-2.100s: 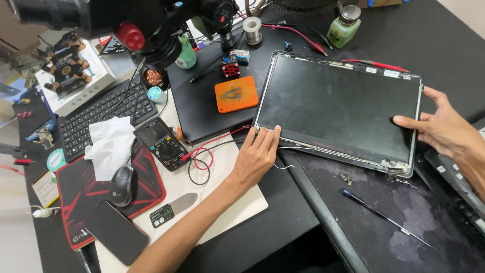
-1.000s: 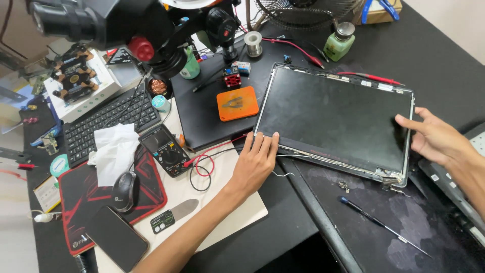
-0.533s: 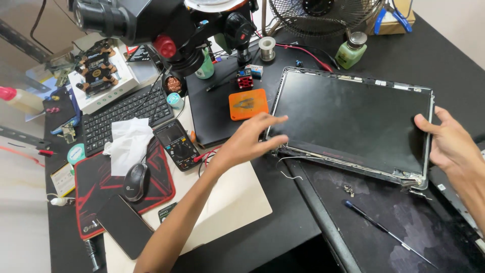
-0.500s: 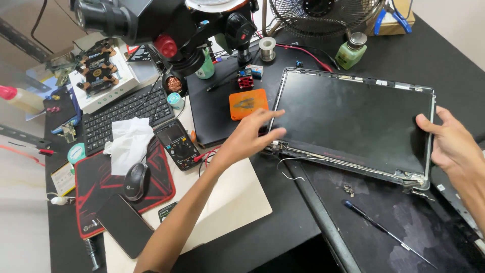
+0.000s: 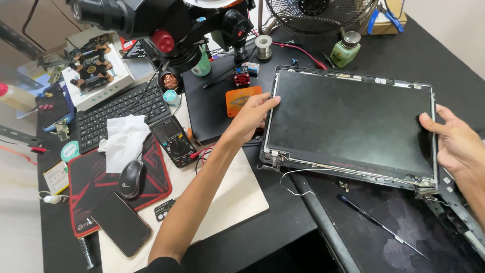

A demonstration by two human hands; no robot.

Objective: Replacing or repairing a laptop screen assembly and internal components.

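Now, seen from the head camera, the left hand (image 5: 251, 115) has moved from the near-left corner of the laptop screen panel (image 5: 351, 124) to its left edge, fingers loosely spread there. The right hand (image 5: 454, 141) still grips the right edge, so the panel sits held between both hands on the black counter (image 5: 252, 237). At the far side, a small green glass bottle (image 5: 345, 49) stands capped; its contents cannot be told.

left hand (image 5: 251, 115) moved from bottom corner to screen panel's (image 5: 353, 121) left edge
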